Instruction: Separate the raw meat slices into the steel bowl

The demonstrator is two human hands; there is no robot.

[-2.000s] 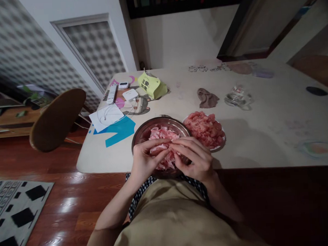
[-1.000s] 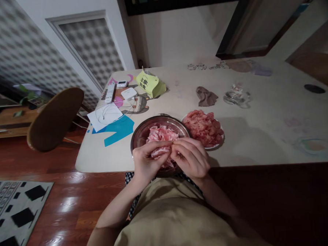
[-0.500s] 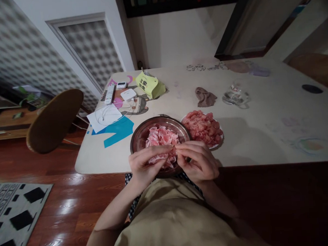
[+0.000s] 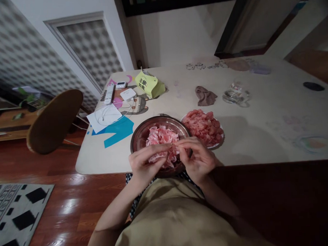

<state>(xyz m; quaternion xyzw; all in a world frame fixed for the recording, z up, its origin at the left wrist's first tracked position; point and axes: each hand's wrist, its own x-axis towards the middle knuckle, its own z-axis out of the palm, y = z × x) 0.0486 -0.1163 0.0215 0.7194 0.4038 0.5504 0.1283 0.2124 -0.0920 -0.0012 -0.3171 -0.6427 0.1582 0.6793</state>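
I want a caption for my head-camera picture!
Left hand and right hand, close together above a metal bowl of meat.

1 bwl [image 4: 138,136], 1 plt [image 4: 214,146], 1 rmt [image 4: 109,94], 1 rug [image 4: 22,215].

The 2 arms reach forward and angle inward, so the 2 hands come together in front of the body, fingertips near each other. The left hand [image 4: 146,162] points right, its fingers straight and close together, the thumb below them. The right hand [image 4: 197,158] points left, fingers curved, thumb raised toward the index finger. Whether either hand's tips press together is too small to tell. The left forearm [image 4: 116,208] is bare; the right forearm [image 4: 221,199] fades into shadow toward the elbow.
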